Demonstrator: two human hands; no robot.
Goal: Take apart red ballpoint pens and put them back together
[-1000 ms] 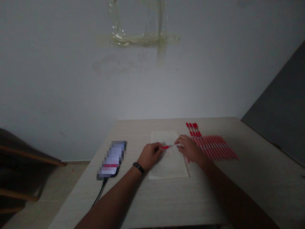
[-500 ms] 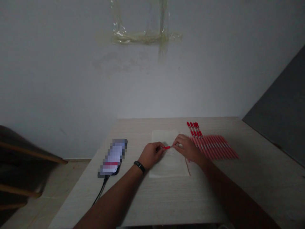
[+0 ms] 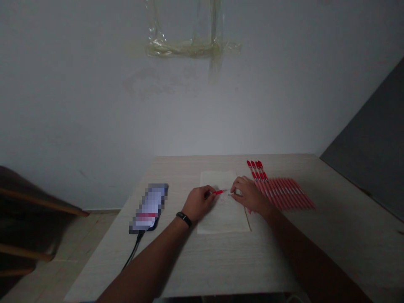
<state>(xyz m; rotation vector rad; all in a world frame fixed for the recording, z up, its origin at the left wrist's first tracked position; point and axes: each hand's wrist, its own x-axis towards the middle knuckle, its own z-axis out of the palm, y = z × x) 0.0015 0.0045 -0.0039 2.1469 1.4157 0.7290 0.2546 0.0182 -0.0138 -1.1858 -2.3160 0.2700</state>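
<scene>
My left hand (image 3: 198, 202), with a black band at the wrist, is closed on a red pen (image 3: 218, 192) whose thin tip points right. Opposite it, my right hand (image 3: 248, 193) pinches a small pale, tube-like piece (image 3: 230, 194), its far end hidden by the fingers. A narrow gap separates this piece from the pen's tip. Both hands are over a whitish sheet of paper (image 3: 221, 221) with faint marks on it. Right beside my right hand lies a row of pinkish-red pen barrels (image 3: 290, 193), and several red-capped pens (image 3: 257, 170) stick out at its upper left.
A phone (image 3: 151, 206) with a blurred screen lies on the left of the pale wooden table (image 3: 189, 269), its black cable (image 3: 134, 252) running toward me. Behind the table stands a wall (image 3: 268, 105) with clear tape (image 3: 186, 51) on it. Dark wooden-legged furniture (image 3: 28, 252) is at left.
The red pen's tip and the piece in my right hand were nearly joined; now they are slightly apart. My right hand has shifted a little to the right.
</scene>
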